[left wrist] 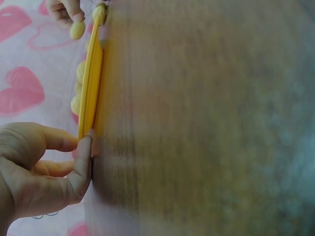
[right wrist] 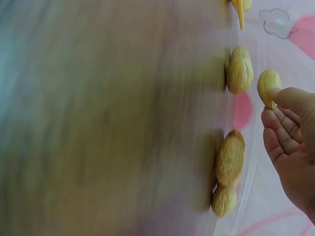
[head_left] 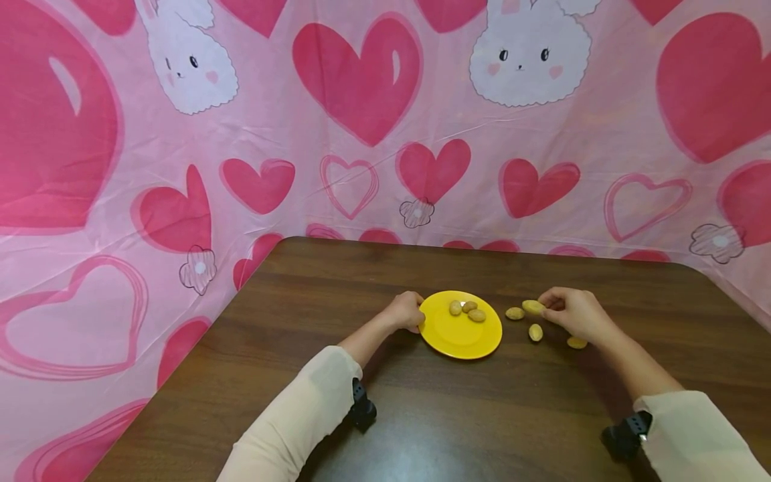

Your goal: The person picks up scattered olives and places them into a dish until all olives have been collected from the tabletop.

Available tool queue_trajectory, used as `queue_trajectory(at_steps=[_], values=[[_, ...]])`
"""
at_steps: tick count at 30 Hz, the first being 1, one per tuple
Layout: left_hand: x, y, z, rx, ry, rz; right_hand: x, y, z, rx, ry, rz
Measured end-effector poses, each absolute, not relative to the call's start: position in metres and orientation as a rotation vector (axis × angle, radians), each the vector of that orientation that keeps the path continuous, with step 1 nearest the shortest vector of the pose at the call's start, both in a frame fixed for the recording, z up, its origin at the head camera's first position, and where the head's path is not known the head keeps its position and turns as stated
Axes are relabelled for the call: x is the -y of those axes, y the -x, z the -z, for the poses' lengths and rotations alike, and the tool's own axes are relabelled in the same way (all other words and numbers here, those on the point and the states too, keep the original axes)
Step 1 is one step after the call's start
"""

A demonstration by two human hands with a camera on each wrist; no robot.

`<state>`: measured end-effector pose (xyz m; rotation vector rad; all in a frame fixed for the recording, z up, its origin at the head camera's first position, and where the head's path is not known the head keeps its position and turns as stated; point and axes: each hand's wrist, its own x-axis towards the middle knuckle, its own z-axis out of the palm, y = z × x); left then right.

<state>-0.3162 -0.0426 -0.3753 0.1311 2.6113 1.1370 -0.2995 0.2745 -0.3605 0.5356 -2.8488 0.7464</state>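
My left hand [head_left: 405, 311] pinches the left rim of a round yellow plate [head_left: 452, 340]; in the left wrist view, fingers lie on both sides of its edge [left wrist: 83, 129]. Near the plate's far side sit several small yellow-brown ovals, like little potatoes [head_left: 476, 315]. Between thumb and fingertips, my right hand [head_left: 577, 312] holds another such oval [head_left: 533, 307], raised off the table in the right wrist view [right wrist: 268, 87]. Three more lie about that hand: one close to the plate [head_left: 515, 313], one nearer me [head_left: 535, 333], and one partly covered by the hand [head_left: 577, 343].
Everything stands on a dark brown wooden table [head_left: 289, 321]. Pink cloth [head_left: 271, 107] printed with hearts and rabbits hangs behind and along the left side. Each forearm wears a light sleeve and a black wrist camera, seen on the left [head_left: 363, 407] and right [head_left: 626, 436].
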Motion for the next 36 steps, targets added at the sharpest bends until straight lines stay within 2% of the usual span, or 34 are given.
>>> queue_trajectory(at_steps=[36], values=[[0.044, 0.318, 0.377, -2.605, -0.148, -1.160, -0.215, 0.314, 0.357, 2.892, -0.658, -0.827]])
